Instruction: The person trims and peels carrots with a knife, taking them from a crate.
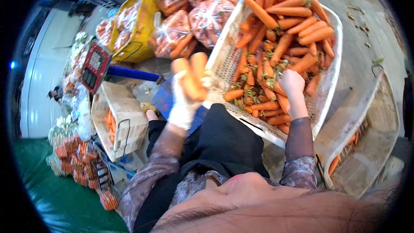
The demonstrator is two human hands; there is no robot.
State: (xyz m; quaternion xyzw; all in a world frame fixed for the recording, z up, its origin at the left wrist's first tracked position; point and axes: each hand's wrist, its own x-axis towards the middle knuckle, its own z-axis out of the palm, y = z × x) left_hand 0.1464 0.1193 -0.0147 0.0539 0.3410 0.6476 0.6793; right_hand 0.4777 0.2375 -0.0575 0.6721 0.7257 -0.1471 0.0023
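My left hand (182,110), in a white glove, is closed round a couple of thick carrots (188,77) held up beside the crate. My right hand (292,84), bare, is curled into a fist over the heap of carrots. A small greyish bit shows at its fingertips, too little to name. Below it a large white plastic crate (334,73) holds a deep pile of loose carrots (282,47), many with green stem ends.
Clear bags of carrots (212,21) and a yellow crate (144,30) stand at the back. A scale with a red display (95,64) rises at the left, near a white crate (123,103) with a few carrots. Another worn crate (375,146) lies at the right.
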